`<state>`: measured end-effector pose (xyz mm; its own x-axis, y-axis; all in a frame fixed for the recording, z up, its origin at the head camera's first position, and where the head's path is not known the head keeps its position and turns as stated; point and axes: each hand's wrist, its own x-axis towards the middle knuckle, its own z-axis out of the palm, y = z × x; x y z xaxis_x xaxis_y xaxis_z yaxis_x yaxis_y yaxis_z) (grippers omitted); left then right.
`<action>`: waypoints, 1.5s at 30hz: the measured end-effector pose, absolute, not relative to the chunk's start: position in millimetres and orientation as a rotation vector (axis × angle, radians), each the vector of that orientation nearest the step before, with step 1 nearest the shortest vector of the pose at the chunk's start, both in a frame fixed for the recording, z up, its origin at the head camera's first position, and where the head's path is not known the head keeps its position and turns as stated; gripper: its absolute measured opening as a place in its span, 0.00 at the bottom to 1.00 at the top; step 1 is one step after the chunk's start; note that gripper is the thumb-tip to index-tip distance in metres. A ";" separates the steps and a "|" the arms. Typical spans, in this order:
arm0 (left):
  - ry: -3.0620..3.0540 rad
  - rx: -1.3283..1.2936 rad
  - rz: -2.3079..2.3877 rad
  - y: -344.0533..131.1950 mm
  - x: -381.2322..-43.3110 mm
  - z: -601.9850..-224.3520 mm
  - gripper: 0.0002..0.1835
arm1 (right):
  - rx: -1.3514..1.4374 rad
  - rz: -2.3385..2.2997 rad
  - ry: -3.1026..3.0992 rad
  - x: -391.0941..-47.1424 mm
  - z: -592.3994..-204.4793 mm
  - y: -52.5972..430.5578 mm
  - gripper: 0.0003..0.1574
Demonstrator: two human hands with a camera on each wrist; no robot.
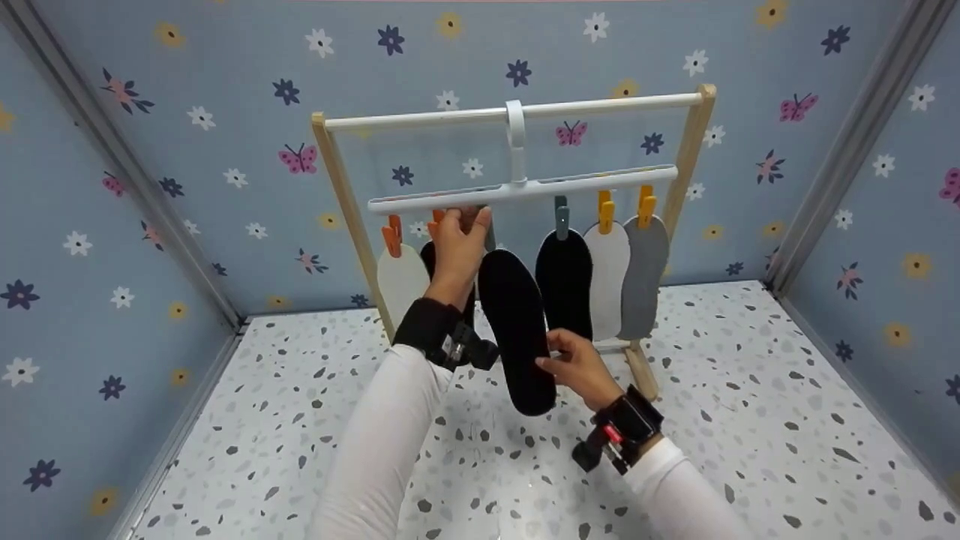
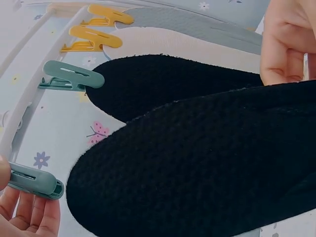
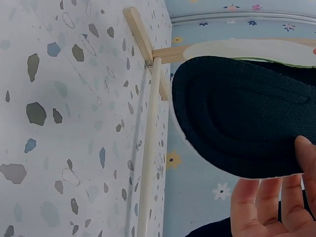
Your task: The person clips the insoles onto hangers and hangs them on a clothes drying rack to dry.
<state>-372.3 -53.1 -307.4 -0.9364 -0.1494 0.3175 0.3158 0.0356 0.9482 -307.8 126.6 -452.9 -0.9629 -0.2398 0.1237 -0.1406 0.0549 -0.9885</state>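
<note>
A black insole (image 1: 514, 330) is pinched near its lower edge by my right hand (image 1: 581, 367), thumb on one face and fingers behind, as the right wrist view shows. My left hand (image 1: 460, 247) grips a grey-green clothespin (image 2: 34, 180) under the white hanger bar (image 1: 442, 201). The insole's upper end lies right by that clothespin's tip, with a narrow gap between them in the left wrist view. Another black insole (image 1: 564, 285) hangs just to the right from a second grey-green clothespin (image 1: 562, 219). My left hand and wrist partly hide a dark insole behind them.
The hanger hooks over a white rail on a wooden-sided rack (image 1: 341, 202). A pale insole (image 1: 401, 281) hangs at left from an orange clothespin (image 1: 392, 237). White (image 1: 609, 281) and grey (image 1: 645, 277) insoles hang at right from yellow clothespins. Flowered panels surround the speckled surface (image 1: 300, 420).
</note>
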 end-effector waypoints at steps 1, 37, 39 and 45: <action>-1.998 -0.162 -1.961 -53.4 -372.3 -307.1 0.09 | -0.401 -2.077 2.218 -307.9 -452.5 126.5 0.14; -2.016 -0.123 -1.980 -53.5 -368.5 -307.6 0.12 | -0.432 -2.104 2.204 -311.7 -441.4 114.1 0.15; -2.016 -0.131 -1.986 -53.9 -367.4 -307.7 0.12 | -0.428 -2.098 2.225 -311.1 -442.1 113.1 0.15; -2.020 -0.156 -1.997 -51.0 -364.1 -308.6 0.14 | -0.377 -2.082 2.274 -304.0 -443.0 110.7 0.14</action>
<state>-364.1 -51.0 -308.6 -0.9504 -0.1292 0.2829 0.2815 0.0298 0.9591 -304.0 110.7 -443.0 -0.9700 -0.2012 0.1365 -0.1537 0.0722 -0.9855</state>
